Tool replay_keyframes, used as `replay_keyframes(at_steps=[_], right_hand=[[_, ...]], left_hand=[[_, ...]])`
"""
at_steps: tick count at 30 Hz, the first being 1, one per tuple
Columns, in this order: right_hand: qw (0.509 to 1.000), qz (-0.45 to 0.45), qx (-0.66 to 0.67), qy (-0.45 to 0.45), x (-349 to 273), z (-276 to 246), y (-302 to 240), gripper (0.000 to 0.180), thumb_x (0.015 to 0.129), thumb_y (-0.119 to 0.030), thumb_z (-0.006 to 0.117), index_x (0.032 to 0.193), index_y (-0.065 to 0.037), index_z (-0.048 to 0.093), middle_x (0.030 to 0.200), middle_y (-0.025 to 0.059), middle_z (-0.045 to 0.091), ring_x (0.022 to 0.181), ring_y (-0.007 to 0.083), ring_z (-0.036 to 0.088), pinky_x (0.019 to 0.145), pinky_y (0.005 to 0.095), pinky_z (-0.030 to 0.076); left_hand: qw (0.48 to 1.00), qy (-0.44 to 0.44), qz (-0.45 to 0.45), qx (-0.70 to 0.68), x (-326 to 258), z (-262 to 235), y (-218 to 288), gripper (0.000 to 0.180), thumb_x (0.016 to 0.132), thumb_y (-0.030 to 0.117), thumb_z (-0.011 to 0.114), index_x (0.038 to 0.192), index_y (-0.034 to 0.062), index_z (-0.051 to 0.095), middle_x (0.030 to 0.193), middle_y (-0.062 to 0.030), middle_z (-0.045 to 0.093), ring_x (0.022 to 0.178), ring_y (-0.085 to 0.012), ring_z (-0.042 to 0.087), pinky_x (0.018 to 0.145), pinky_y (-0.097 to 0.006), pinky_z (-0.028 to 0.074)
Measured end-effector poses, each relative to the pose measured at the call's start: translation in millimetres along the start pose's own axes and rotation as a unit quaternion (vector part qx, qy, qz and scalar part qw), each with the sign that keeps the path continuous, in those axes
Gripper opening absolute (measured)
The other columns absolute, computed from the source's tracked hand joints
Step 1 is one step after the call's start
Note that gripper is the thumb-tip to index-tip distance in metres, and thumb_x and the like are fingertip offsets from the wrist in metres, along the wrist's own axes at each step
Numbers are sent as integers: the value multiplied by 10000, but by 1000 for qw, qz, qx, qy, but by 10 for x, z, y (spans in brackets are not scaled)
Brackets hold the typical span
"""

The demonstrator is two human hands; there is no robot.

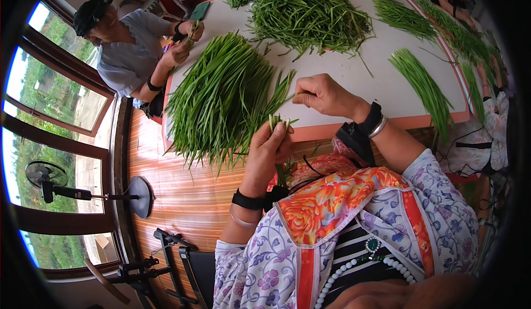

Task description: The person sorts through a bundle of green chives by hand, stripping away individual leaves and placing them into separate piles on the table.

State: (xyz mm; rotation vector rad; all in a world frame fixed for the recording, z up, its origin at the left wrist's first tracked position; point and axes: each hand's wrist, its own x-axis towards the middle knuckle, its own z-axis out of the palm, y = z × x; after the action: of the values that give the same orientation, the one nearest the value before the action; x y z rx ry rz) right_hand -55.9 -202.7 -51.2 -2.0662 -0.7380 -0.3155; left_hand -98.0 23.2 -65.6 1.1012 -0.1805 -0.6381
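Observation:
Near the table's front edge, my left hand (269, 148) is closed around a small bundle of chives (280, 122), its pale cut ends poking up between thumb and fingers. The leaves hang below the fist, partly hidden by it. My right hand (326, 96) is raised just above and to the right, over the table, apart from the bundle. Its fingers are curled into a pinch, and whatever they hold is too small or hidden to make out. Left of my hands lies a large, neatly laid pile of chives (218, 96), its leaf tips hanging over the table edge.
A looser heap of chives (307, 18) covers the far middle of the white table (354, 96). Bunches lie at the right (421, 85) and far right (401, 17). A person (135, 49) works at the left; others sit along the right. A fan (47, 176) stands by the windows.

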Motion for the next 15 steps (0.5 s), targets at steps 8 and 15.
replay_keyframes(at_steps=[8, 15], right_hand=[[978, 94, -186, 17, -125, -9, 805, 94, 814, -64, 646, 851, 3, 591, 827, 134, 610, 759, 298, 603, 687, 390, 481], [976, 103, -191, 4, -153, -72, 864, 92, 813, -46, 638, 852, 4, 570, 817, 137, 593, 757, 315, 590, 697, 398, 478]], left_hand=[[994, 107, 33, -16, -61, -114, 57, 198, 1022, 248, 512, 941, 70, 549, 647, 32, 441, 488, -41, 318, 439, -188, 252], [991, 114, 71, -10, -154, -289, 188, 193, 1035, 237, 484, 914, 90, 514, 655, 31, 412, 482, -35, 292, 411, -192, 218]])
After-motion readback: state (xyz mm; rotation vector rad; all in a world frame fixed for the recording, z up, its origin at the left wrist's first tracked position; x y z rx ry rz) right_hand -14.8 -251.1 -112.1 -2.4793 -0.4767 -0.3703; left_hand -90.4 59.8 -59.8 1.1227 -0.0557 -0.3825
